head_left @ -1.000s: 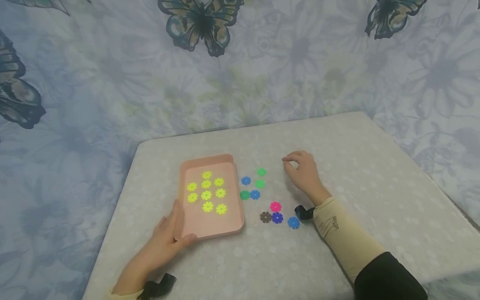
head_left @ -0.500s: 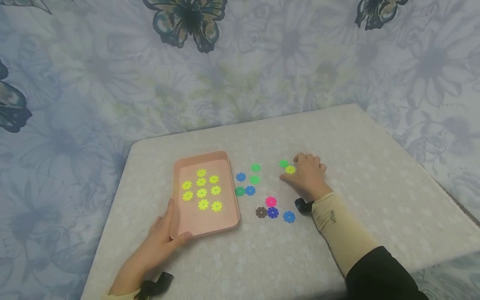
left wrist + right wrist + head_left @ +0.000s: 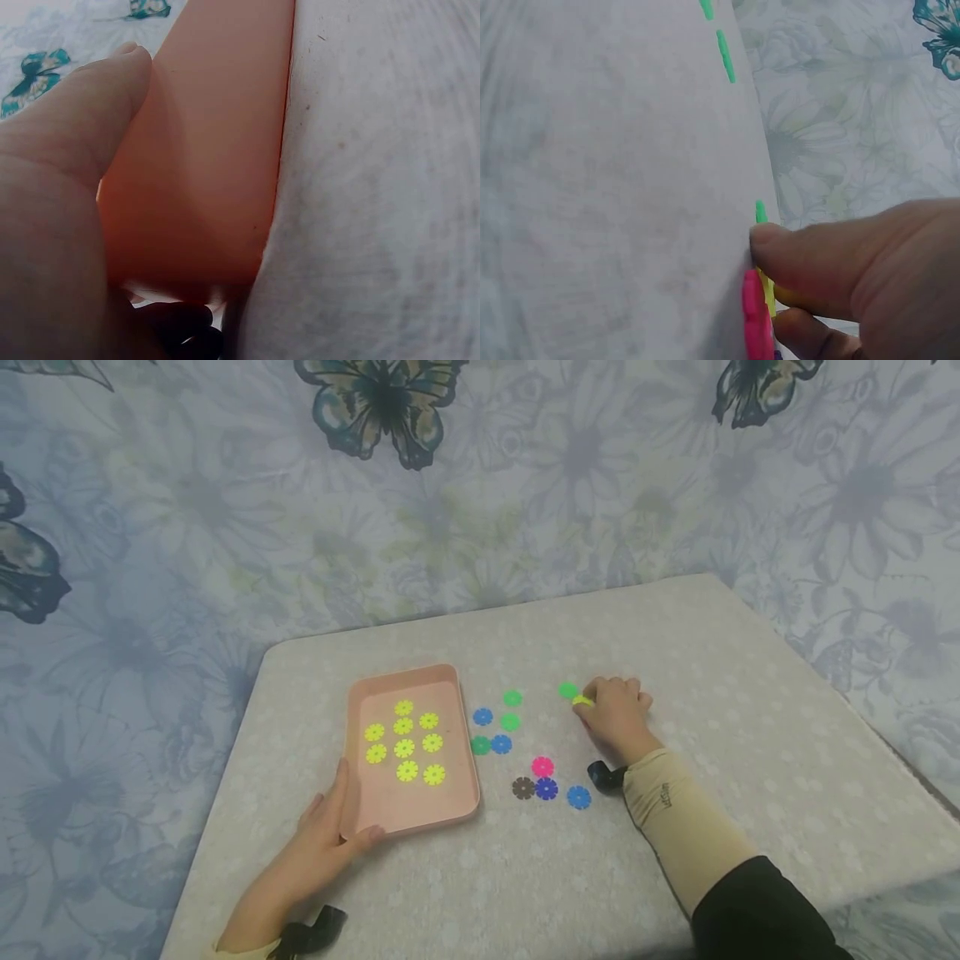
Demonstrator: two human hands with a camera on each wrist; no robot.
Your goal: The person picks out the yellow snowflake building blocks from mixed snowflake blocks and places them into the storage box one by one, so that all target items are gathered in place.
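My left hand grips the near left corner of a pink tray, thumb at the near edge and fingers along the left side. The left wrist view shows the thumb against the tray's outer wall. Several yellow flower-shaped discs lie flat in the tray. To its right, my right hand pinches another yellow flower-shaped disc, which is tilted and partly hidden by the fingers. A green disc lies just beyond those fingertips. In the right wrist view a pink disc stands out close beside the thumb.
Between tray and right hand lie several loose discs: green, blue, pink, brown and dark blue. A lighter blue disc lies nearer the right wrist. The cloth-covered table meets a butterfly-patterned wall covering.
My right hand came down onto the table, spread beside the yellow disc, then closed finger and thumb on it, tilting it. My left hand keeps its hold on the tray.
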